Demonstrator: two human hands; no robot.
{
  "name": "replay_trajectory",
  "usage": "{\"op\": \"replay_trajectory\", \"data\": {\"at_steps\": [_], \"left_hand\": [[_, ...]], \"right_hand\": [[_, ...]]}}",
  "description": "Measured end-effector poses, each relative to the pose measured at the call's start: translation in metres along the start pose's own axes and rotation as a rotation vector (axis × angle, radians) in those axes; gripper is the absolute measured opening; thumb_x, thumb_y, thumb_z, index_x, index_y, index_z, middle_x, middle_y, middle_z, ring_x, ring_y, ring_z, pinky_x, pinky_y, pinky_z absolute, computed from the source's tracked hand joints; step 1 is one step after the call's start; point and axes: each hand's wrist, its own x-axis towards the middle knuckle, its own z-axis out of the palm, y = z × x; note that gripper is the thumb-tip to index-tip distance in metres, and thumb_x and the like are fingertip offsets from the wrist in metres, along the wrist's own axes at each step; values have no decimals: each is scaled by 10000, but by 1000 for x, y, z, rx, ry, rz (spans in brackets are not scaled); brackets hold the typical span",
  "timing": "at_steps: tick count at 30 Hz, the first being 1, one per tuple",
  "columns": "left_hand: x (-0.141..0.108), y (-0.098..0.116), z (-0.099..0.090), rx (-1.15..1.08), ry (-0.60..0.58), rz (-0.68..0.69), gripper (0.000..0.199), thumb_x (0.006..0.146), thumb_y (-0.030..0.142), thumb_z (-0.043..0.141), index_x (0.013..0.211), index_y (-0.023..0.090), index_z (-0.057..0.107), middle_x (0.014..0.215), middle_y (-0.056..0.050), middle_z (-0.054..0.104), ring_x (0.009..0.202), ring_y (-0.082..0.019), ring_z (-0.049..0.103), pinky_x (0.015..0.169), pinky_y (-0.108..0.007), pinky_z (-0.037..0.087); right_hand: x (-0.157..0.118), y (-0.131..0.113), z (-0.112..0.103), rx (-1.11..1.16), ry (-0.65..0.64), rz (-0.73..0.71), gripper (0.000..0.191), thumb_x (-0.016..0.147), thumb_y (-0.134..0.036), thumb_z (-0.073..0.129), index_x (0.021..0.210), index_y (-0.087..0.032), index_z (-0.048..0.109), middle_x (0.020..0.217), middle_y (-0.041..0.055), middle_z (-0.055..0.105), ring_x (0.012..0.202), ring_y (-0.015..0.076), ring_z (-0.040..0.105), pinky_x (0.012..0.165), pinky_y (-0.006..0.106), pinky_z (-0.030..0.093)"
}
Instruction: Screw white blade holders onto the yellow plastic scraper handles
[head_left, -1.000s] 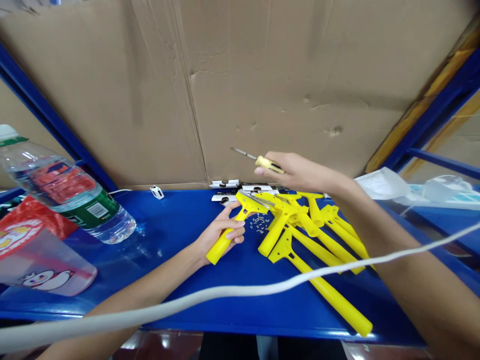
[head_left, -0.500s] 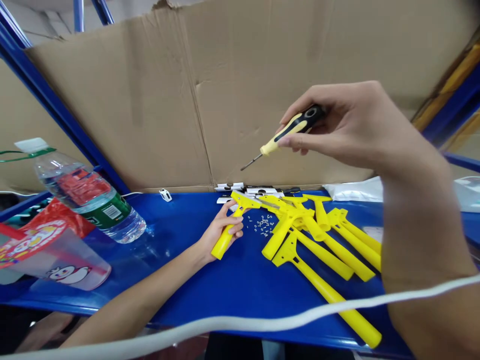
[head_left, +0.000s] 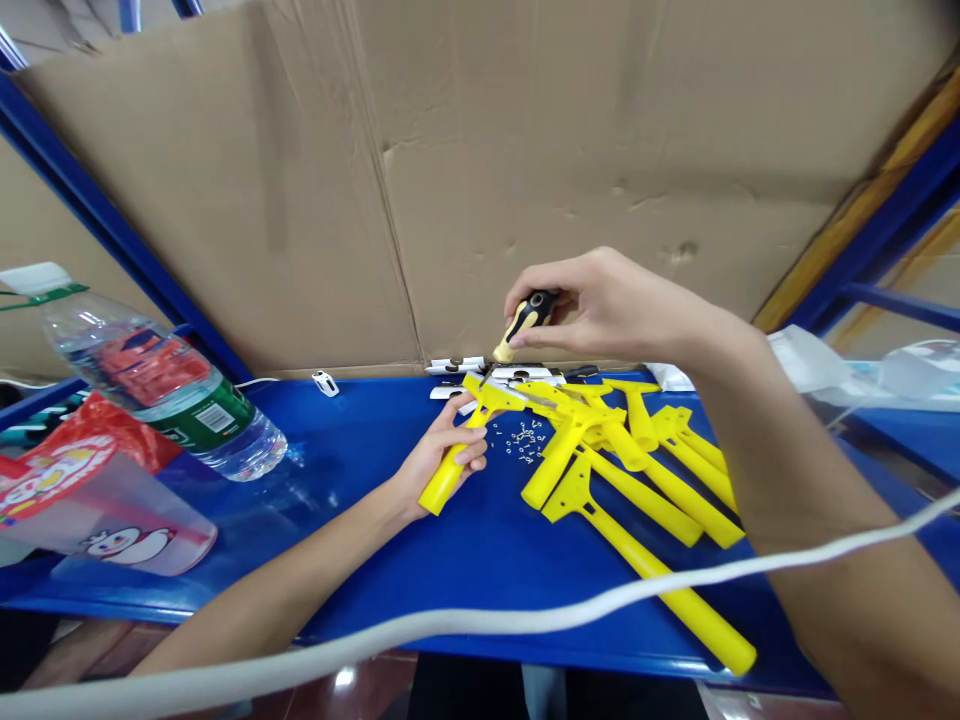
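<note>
My left hand (head_left: 442, 450) is wrapped round the handle of a yellow scraper (head_left: 448, 478), its wide head tilted up and away from me. In my right hand (head_left: 577, 300) is a small screwdriver (head_left: 525, 325) with a cream and black handle, pointing down to the left. Its tip meets or hovers just over the scraper's head; I cannot tell whether it touches. Several tiny screws (head_left: 525, 440) lie scattered on the blue tabletop (head_left: 360, 560) right of the held scraper. Beyond them is a pile of yellow scrapers (head_left: 637, 490), some long-handled.
White and black parts (head_left: 457, 366) lie along the cardboard wall (head_left: 525, 150). A water bottle (head_left: 172, 380) and a plastic cup (head_left: 142, 520) stand at left, near a small white piece (head_left: 325, 383). A white cable (head_left: 450, 622) crosses the foreground. Plastic bags (head_left: 817, 365) lie at right.
My right hand has come down and to the left, bringing the screwdriver tip from above to the scraper's head. My left hand keeps its hold on the scraper. The view has shifted slightly.
</note>
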Motion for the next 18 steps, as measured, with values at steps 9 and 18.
{"op": "replay_trajectory", "data": {"at_steps": [9,18], "left_hand": [[0,0,0,3,11,-8,624,807,28,850,1341,291,664,1314,-57,755,503,24,403,591,-199,479],[2,0,1,-93,81,-53,636,788,-35,821,1314,277,650,1317,-72,756,500,25,395,571,-177,452]], "right_hand": [[3,3,5,18,-26,-5,281,912,-512,868,998,-253,800,832,11,752,737,193,631,689,361,414],[7,-4,21,-77,-67,-52,155,987,-353,777,1084,-243,728,1046,73,784,894,258,668,795,393,455]]}}
